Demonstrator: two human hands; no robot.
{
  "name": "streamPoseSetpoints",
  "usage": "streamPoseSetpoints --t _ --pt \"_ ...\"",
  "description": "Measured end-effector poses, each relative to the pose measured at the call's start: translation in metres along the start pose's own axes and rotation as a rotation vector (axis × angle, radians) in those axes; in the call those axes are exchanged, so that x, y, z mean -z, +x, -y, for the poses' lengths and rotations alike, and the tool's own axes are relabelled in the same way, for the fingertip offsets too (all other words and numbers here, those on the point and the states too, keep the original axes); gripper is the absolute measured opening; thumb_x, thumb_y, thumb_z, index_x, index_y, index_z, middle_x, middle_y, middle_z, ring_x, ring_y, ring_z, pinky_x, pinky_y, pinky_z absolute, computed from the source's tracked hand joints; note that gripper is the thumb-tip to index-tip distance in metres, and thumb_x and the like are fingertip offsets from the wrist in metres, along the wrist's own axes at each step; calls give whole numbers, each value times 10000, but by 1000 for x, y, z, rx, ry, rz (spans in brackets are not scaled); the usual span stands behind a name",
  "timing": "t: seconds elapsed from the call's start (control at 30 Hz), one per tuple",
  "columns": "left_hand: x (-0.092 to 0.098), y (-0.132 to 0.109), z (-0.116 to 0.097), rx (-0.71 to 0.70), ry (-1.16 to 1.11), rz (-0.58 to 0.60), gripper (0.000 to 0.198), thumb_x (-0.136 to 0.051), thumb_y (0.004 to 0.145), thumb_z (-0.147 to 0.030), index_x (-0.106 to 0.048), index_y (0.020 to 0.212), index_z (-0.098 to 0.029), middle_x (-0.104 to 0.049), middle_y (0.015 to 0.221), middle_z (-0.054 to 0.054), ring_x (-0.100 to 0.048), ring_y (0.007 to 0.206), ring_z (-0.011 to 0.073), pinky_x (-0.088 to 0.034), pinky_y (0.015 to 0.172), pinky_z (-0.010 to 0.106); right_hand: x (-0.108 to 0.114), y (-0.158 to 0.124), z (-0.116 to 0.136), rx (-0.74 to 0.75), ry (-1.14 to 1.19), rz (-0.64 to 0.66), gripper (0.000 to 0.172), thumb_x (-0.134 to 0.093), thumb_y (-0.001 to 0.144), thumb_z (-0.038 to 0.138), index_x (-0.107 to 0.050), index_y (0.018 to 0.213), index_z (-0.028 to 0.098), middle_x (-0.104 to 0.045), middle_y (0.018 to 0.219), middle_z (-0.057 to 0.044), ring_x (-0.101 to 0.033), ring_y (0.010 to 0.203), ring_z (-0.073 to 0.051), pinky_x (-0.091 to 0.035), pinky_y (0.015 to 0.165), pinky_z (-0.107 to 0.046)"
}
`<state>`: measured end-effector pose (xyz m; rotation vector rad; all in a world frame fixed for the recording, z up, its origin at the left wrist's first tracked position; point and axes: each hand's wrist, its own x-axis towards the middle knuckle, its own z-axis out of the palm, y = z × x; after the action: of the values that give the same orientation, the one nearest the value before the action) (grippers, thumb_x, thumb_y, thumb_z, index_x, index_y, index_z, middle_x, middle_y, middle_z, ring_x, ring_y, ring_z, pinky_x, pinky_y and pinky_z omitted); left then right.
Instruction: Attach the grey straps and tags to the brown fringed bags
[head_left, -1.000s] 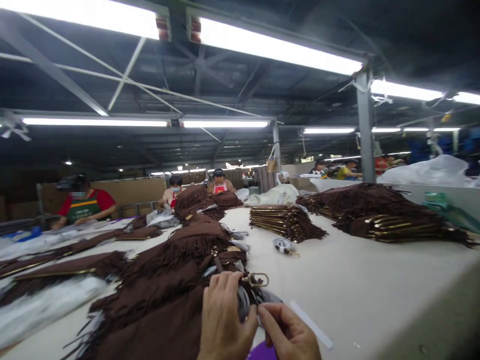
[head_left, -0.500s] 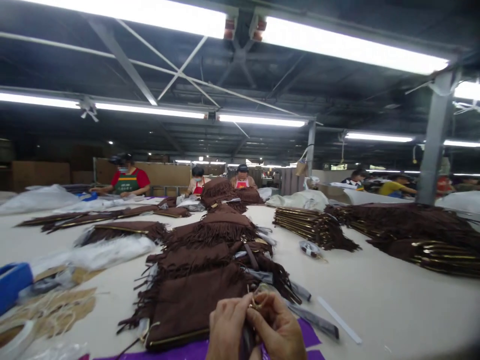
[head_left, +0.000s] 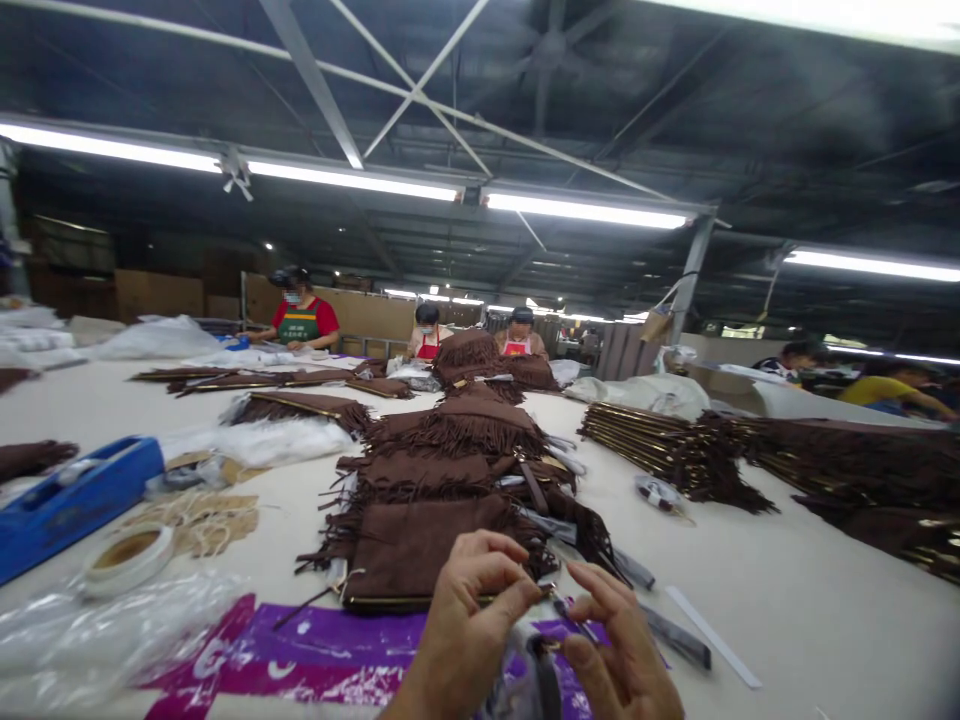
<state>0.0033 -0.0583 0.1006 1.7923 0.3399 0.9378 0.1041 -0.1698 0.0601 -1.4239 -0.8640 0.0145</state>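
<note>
At the bottom centre of the frame, the left hand [head_left: 476, 625] has its thumb and forefinger pinched together on a small metal clasp [head_left: 551, 592]. The right hand [head_left: 622, 645], just right of it, is half open, its fingers curved and parted from the thumb; whether it touches the clasp I cannot tell. A grey-wrapped strap [head_left: 549, 685] hangs between the hands at the bottom edge, partly hidden. Brown fringed pouches [head_left: 427, 540] lie overlapped in a row up the middle of the frame, the nearest just beyond the left hand. Purple printed plastic [head_left: 322, 650] spreads across the lower left, near a tape roll [head_left: 161, 555] and a blue tape dispenser [head_left: 90, 500]. A white strip [head_left: 712, 637] lies at lower right.
</note>
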Motion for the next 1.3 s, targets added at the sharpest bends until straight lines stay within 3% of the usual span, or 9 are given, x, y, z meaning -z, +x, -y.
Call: streamPoseSetpoints --t 0.07,0.2,0.3,0.4,0.57,0.67,0.8,1.07,1.3 --pt "6 4 -22 -65 51 23 177 -634 790 -277 -695 636 -216 -653 1013 58 -547 1035 228 -438 955 343 2 9 17 112 -67 63 462 -548 847 632 -701 976 216 -601 1179 -119 -572 1029 -282 -494 817 -311" --pt "25 13 -40 -125 134 99 216 -587 834 -233 -711 659 -213 -645 1072 56 -546 1067 219 -455 955 321 -7 28 34 48 -53 412 418 -506 906 548 -637 715 199 -593 715 -20 -554 695 -180 -457 632 -248" --pt "55 15 -17 -108 278 236 217 -603 838 -269 -731 1013 -246 -612 1208 55 -533 1139 226 -432 1003 333 -10 38 33 -48 25 483 439 -527 886 579 -580 673 199 -536 610 18 -504 587 -139 -423 565 -236" --pt "91 12 32 -14 685 321 689 -754 675 -244 -538 1329 -239 -523 1359 103 -446 1261 288 -354 1074 416 -5 44 27 -235 172 497 482 -574 814 664 -541 673 205 -502 521 46 -458 474 -111 -386 482 -227" --pt "129 16 100 130 949 329 115 -557 834 -174 -654 894 -192 -674 1009 89 -603 977 249 -417 905 350 -5 52 14 -490 255 641 504 -656 737 678 -517 677 196 -449 441 85 -364 355 -56 -242 389 -179" --pt "136 32 111 165 905 255 214 -447 907 -224 -588 747 -203 -633 747 36 -598 774 208 -417 762 290 -21 53 2 -525 215 769 486 -653 746 651 -503 682 193 -444 453 102 -342 329 -33 -234 370 -160" --pt "143 50 114 177 805 209 250 -420 899 -251 -530 678 -211 -586 685 -6 -551 698 168 -381 674 244 -51 53 -15 -531 167 883 413 -627 766 591 -487 721 206 -455 469 113 -364 317 -41 -261 348 -151" --pt "148 63 143 259 652 114 252 -376 857 -292 -467 639 -207 -554 690 -8 -518 707 170 -378 666 258 -120 60 -33 -316 -103 928 181 -499 828 335 -541 718 198 -471 480 92 -453 349 -78 -289 363 -166" --pt "150 68 157 325 557 54 227 -393 825 -288 -476 632 -203 -534 667 -15 -501 689 163 -381 627 246 -162 65 -44 -31 -426 892 228 -466 854 146 -588 666 191 -558 518 40 -540 468 -112 -351 505 -203"
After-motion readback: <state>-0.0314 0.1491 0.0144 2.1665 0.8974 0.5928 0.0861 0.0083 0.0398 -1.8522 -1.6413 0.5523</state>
